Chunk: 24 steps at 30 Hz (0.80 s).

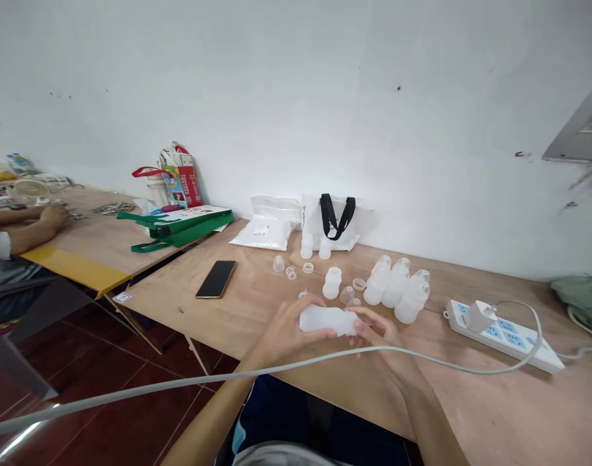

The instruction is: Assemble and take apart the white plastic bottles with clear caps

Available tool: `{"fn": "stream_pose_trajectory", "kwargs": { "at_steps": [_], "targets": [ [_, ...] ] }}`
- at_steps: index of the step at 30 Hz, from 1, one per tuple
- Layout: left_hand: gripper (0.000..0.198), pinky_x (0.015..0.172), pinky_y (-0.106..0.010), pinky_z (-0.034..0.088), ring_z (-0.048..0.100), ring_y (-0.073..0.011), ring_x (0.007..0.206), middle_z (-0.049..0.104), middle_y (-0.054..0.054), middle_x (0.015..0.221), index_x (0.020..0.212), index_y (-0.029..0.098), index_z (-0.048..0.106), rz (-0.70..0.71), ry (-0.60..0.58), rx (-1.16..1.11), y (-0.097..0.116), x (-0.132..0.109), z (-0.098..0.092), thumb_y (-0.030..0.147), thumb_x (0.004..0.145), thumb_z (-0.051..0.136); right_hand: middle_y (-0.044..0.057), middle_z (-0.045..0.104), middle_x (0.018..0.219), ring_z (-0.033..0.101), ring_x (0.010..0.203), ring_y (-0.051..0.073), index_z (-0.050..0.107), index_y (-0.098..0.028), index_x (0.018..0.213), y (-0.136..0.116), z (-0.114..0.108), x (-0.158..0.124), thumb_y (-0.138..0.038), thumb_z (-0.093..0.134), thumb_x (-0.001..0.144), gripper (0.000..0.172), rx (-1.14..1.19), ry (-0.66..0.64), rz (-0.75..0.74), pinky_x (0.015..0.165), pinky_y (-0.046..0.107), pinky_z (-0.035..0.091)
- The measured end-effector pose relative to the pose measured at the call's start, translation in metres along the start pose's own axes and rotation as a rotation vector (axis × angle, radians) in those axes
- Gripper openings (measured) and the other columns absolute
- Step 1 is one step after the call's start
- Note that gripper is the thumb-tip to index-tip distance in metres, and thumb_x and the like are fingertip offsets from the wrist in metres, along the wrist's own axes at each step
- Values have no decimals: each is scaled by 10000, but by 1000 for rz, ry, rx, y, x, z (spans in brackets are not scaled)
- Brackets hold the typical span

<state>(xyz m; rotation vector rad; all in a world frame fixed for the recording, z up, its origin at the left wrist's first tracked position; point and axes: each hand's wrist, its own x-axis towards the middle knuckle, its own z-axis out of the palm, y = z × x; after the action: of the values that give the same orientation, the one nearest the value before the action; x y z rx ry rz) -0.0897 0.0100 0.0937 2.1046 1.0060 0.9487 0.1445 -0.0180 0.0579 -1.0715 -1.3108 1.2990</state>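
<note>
A translucent white plastic bottle (326, 319) lies sideways between both my hands over the front of the wooden table (257, 291). My left hand (288, 327) is wrapped round its base end. My right hand (379, 329) grips its neck end with closed fingers. Just beyond lie three finished bottles (397, 285) side by side, an upright small bottle (331, 283), two more small bottles (315, 246) and several loose clear caps and rings (290, 270).
A black phone (215, 279) lies left of my hands. A white power strip (504, 333) with a plugged charger sits right, its cable (179, 383) crossing in front. Plastic bags (271, 228) lean at the wall. Another person's arm (31, 230) rests on the left table beside green bags (184, 226).
</note>
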Motion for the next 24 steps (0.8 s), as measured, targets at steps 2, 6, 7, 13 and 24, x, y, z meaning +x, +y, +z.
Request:
{"fn": "stream_pose_trajectory", "kwargs": {
  "at_steps": [2, 6, 7, 13, 24],
  "targets": [
    [424, 674, -267, 492, 639, -167, 779, 690, -11, 935, 1049, 212, 628, -107, -5, -144, -5, 2, 1, 580, 850, 700, 82, 735, 1001, 690, 761, 200, 704, -241, 1239, -3, 4, -6, -500, 863, 723, 599, -62, 34, -88, 475, 239, 567],
    [442, 590, -245, 463, 579, -125, 644, 655, -1, 852, 998, 188, 605, -134, -30, -287, -13, 5, 5, 607, 868, 661, 72, 738, 975, 665, 664, 171, 719, -222, 1188, -4, 7, -11, -478, 857, 737, 537, -129, 95, -94, 491, 265, 582],
    [451, 623, -255, 478, 594, -137, 679, 667, -5, 871, 988, 191, 613, -103, -5, -236, -14, 5, 5, 602, 830, 710, 65, 733, 887, 653, 613, 170, 714, -202, 1197, -2, 6, -10, -504, 840, 749, 554, -121, 87, -72, 478, 280, 581],
    [405, 881, -344, 505, 666, -247, 995, 712, -78, 1061, 1063, 208, 687, 193, 65, 97, -21, -3, 10, 548, 849, 736, 39, 679, 687, 610, 489, 166, 695, -153, 1026, 15, 6, 4, -626, 786, 758, 551, -5, 54, -14, 387, 288, 536],
    [429, 732, -298, 463, 670, -242, 894, 723, -16, 1005, 1147, 269, 659, -17, -355, 69, 0, 1, 9, 590, 864, 683, 31, 718, 820, 647, 636, 170, 672, -238, 1163, -6, 11, -13, -561, 780, 785, 509, -269, 8, -93, 474, 232, 470]
  ]
}}
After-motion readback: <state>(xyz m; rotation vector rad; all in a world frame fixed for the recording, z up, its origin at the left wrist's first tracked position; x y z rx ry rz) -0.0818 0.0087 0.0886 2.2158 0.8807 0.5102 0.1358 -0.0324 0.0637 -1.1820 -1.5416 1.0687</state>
